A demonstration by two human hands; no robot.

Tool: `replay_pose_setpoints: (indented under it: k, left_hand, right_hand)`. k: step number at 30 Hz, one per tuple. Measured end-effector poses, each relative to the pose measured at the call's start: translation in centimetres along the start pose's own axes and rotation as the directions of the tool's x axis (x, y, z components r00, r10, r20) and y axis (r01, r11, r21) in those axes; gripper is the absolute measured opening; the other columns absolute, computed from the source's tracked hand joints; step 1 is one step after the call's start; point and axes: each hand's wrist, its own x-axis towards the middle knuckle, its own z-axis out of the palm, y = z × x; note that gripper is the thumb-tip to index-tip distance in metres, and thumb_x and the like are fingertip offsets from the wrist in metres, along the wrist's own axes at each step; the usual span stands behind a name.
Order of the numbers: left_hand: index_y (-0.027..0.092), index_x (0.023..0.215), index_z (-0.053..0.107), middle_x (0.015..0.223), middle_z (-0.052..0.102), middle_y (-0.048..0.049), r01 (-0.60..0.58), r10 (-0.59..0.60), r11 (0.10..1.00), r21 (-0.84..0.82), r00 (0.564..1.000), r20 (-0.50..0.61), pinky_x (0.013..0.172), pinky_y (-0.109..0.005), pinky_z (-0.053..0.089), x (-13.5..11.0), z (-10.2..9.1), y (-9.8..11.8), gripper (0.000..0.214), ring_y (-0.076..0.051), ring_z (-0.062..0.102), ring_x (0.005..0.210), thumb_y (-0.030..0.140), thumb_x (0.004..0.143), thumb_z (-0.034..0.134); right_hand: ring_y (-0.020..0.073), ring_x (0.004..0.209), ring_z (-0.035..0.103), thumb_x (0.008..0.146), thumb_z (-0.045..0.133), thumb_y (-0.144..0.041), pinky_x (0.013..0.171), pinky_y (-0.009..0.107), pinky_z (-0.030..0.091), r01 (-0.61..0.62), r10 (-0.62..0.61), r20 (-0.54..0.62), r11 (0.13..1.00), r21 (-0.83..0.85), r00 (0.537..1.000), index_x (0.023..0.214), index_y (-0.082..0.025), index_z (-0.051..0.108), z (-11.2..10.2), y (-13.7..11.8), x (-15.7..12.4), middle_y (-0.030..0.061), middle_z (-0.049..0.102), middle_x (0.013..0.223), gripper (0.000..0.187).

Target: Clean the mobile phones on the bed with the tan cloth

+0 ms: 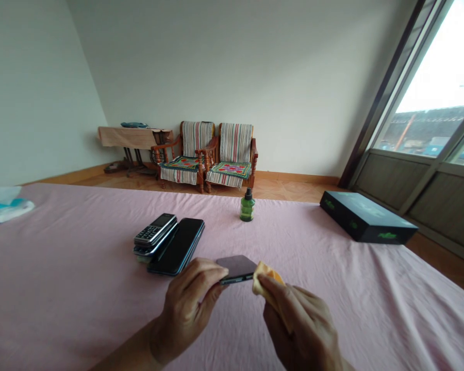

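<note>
A dark smartphone (237, 266) is held above the pink cloth by my left hand (193, 293), whose fingers and thumb pinch its left end. My right hand (301, 319) is closed on a yellow cleaning cloth (268, 281), and the cloth touches the right end of the phone. Left of the hands lie stacked phones: a silver keypad phone (156, 230) tops one pile, and beside it a black smartphone (180, 245) lies on another. Beyond the hands a green spray bottle (247, 207) with a black top stands upright.
Pink cloth (81, 299) covers the surface before me. A black box (365, 219) with green marks sits at the right, and a white and teal packet (5, 208) at the far left. Two wooden chairs (232, 154) and a covered table (126, 138) stand by the wall.
</note>
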Motion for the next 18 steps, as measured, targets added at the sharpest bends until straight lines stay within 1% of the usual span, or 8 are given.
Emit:
replay_pose_setpoints:
  k: [3,6,8,13,15,18]
  left_hand:
    - [0.012,0.101,0.063,0.084,0.065,-0.0067,-0.002,0.002,1.0,-0.001,1.0,0.011,0.072,-0.027,0.056,0.09,0.03,0.25,0.018,-0.017,0.065,0.081,0.002,0.087,0.058]
    - [0.013,0.101,0.064,0.084,0.065,-0.0064,-0.001,0.001,1.0,0.003,1.0,0.014,0.073,-0.027,0.056,0.13,0.1,0.32,0.018,-0.017,0.065,0.081,0.003,0.087,0.058]
    - [0.013,0.1,0.064,0.084,0.065,-0.0062,0.0,-0.001,1.0,0.004,1.0,0.004,0.073,-0.027,0.056,0.14,0.14,0.28,0.017,-0.017,0.065,0.081,0.004,0.087,0.058]
    - [0.012,0.1,0.064,0.084,0.065,-0.006,-0.004,0.004,1.0,-0.005,1.0,0.007,0.072,-0.027,0.056,0.18,0.22,0.21,0.017,-0.016,0.065,0.08,0.003,0.086,0.06]
    - [0.012,0.1,0.064,0.084,0.065,-0.0061,-0.004,0.004,1.0,-0.008,1.0,0.006,0.073,-0.027,0.056,0.18,0.28,0.22,0.017,-0.016,0.065,0.081,0.003,0.086,0.06]
    - [0.012,0.1,0.064,0.084,0.065,-0.0059,-0.014,0.014,1.0,-0.017,1.0,0.005,0.074,-0.027,0.056,0.16,0.33,0.24,0.018,-0.016,0.064,0.082,0.002,0.085,0.06]
  right_hand:
    - [0.0166,0.061,0.067,0.084,0.051,0.0,0.058,0.028,0.057,0.031,-0.031,0.004,1.0,-0.001,1.0,0.123,-0.008,0.053,0.16,-0.01,0.11,0.0077,0.069,0.071,0.039]
    - [0.0142,0.052,0.062,0.083,0.05,0.001,0.05,0.025,0.053,0.063,-0.063,0.009,0.998,0.014,0.998,0.123,-0.008,0.051,0.22,-0.12,0.16,0.0071,0.068,0.069,0.04]
    - [0.0139,0.051,0.061,0.084,0.051,0.0,0.049,0.025,0.052,0.055,-0.055,0.022,0.998,0.01,0.998,0.122,-0.008,0.052,0.25,-0.14,0.1,0.0071,0.068,0.069,0.039]
    - [0.0154,0.056,0.063,0.083,0.053,0.0,0.053,0.026,0.054,0.02,-0.019,0.029,0.999,-0.031,0.999,0.118,-0.009,0.054,0.32,0.02,-0.06,0.008,0.068,0.071,0.036]
    - [0.0147,0.054,0.061,0.084,0.052,0.0,0.052,0.026,0.053,0.034,-0.033,0.023,0.999,-0.026,0.999,0.12,-0.008,0.053,0.41,-0.1,-0.02,0.0074,0.068,0.069,0.037]
    - [0.0131,0.047,0.056,0.084,0.05,0.0,0.046,0.024,0.049,0.072,-0.071,0.048,0.997,-0.016,0.996,0.121,-0.007,0.052,0.59,-0.47,0.1,0.0054,0.065,0.064,0.038]
